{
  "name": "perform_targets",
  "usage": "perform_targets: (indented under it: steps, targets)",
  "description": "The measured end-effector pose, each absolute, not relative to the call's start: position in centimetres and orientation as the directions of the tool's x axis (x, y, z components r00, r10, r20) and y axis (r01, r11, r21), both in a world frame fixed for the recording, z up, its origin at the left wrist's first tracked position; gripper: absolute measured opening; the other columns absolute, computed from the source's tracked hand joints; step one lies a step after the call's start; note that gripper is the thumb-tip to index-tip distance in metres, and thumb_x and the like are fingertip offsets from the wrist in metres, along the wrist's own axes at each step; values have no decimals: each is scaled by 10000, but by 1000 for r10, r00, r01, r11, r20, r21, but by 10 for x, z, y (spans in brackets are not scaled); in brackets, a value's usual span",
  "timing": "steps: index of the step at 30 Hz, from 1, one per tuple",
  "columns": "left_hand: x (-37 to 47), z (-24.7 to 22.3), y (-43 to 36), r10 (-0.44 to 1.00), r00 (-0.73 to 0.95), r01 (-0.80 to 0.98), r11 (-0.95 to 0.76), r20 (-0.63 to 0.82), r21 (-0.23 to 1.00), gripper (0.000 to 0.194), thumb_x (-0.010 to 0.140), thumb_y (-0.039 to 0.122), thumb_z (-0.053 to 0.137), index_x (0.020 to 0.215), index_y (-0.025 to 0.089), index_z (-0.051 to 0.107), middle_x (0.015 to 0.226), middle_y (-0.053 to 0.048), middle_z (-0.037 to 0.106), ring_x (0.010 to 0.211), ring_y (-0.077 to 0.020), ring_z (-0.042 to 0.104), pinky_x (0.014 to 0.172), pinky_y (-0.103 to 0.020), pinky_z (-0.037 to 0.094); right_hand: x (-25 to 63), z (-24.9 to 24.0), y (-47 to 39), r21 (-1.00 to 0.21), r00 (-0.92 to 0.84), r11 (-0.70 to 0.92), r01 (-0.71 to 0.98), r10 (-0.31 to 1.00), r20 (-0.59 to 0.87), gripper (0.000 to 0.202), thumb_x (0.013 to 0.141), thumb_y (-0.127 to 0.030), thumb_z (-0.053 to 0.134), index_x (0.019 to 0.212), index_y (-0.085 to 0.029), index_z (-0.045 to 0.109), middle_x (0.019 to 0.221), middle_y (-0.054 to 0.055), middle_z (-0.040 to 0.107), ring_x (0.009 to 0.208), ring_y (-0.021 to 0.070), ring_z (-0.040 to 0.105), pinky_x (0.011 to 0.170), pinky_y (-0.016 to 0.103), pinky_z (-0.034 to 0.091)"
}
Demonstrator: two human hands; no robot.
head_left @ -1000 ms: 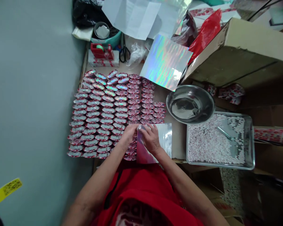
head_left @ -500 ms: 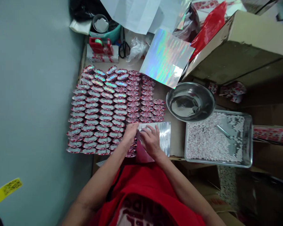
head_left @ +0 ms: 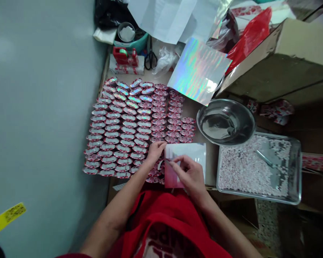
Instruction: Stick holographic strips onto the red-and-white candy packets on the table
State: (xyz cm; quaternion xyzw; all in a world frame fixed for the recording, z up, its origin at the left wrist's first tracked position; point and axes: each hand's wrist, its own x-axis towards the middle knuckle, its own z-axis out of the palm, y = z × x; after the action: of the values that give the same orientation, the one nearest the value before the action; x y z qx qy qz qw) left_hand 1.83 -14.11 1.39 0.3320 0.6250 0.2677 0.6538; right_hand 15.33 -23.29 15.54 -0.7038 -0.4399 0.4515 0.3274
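Observation:
A shiny sheet (head_left: 196,152), silvery white with a pink-red lower left part, lies on the table in front of me. My left hand (head_left: 156,151) is closed at its upper left corner, thumb and fingers pressed together there. Over the sheet's middle, my right hand (head_left: 190,173) has thumb and forefinger brought together near the left edge. Whatever is in that pinch is too small to name. A thin pale curved strip (head_left: 159,165) shows between the hands. Left of the sheet stand rows of small red-and-white packets (head_left: 127,130) with silvery oval tops, several partly behind my left forearm.
A steel bowl (head_left: 226,122) stands right of the packets, beside a metal tray (head_left: 296,172) of small whitish pieces with a metal scoop (head_left: 266,159). Farther back are an iridescent sheet (head_left: 200,70), scissors (head_left: 150,59) and a red tape dispenser (head_left: 125,56). A cardboard box (head_left: 301,43) rises at right.
The view has shifted, so everything sits a little farther right. My right hand has gone from fingers spread over the sheet to a pinch. My left hand stays at the corner.

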Motion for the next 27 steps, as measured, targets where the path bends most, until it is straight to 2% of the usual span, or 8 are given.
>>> perform_targets:
  steps: [2,5,8,10,13,17,22,27]
  targets:
    - [7,21,-136,800,3,14,599,-600,800,184,725,231,841,899,187,797,938,-58,779,915,-195,693,855,-256,511,153,155,-200,-868,176,-492,65,862,-476,282,854,-477,742,818,-203,684,594,-51,522,538,112,413,541,261,299]
    - [-11,33,-121,717,102,-233,691,-690,684,350,828,487,794,971,168,764,994,-108,782,960,-234,733,873,-323,566,149,130,-148,-825,82,-543,-157,825,-559,374,716,-532,795,764,-189,652,568,-70,477,510,83,336,510,242,251]
    - [-22,38,-102,574,286,-416,796,-767,441,609,837,752,670,933,151,697,949,-154,778,969,-291,765,842,-382,609,143,99,-117,-764,107,-620,-180,760,-641,406,600,-541,805,718,-193,633,519,-90,426,480,77,311,469,232,236]
    - [-25,37,-94,564,276,-464,787,-778,406,663,801,804,671,913,150,657,926,-165,776,976,-305,773,832,-383,620,141,84,-109,-734,156,-661,-157,717,-679,407,554,-540,797,698,-199,626,520,-85,443,474,85,339,447,234,260]
    - [-26,33,-89,591,234,-478,761,-772,438,636,752,755,760,916,154,635,882,-145,775,923,-292,781,790,-360,625,143,74,-104,-737,206,-667,-105,711,-673,385,543,-531,782,659,-198,627,512,-76,458,471,85,343,445,239,266]
    - [-23,29,-85,659,190,-396,730,-728,557,504,690,546,886,924,172,642,874,-84,775,816,-237,773,704,-299,602,146,71,-96,-746,211,-663,-54,723,-658,369,562,-524,785,645,-192,647,468,-75,446,458,81,318,462,245,223]
    - [-24,25,-70,712,52,-285,683,-701,673,339,700,426,857,846,182,674,785,-32,739,732,-201,724,649,-281,548,141,63,-79,-743,228,-668,-36,719,-657,398,561,-546,814,659,-186,675,481,-63,489,469,90,346,488,251,250]
    - [-42,13,-32,865,-212,24,470,-455,882,207,756,398,811,768,198,759,736,-15,695,746,-174,628,710,-270,455,120,35,-41,-804,329,-593,48,770,-547,432,610,-579,806,697,-161,738,598,7,648,571,135,510,563,258,359]
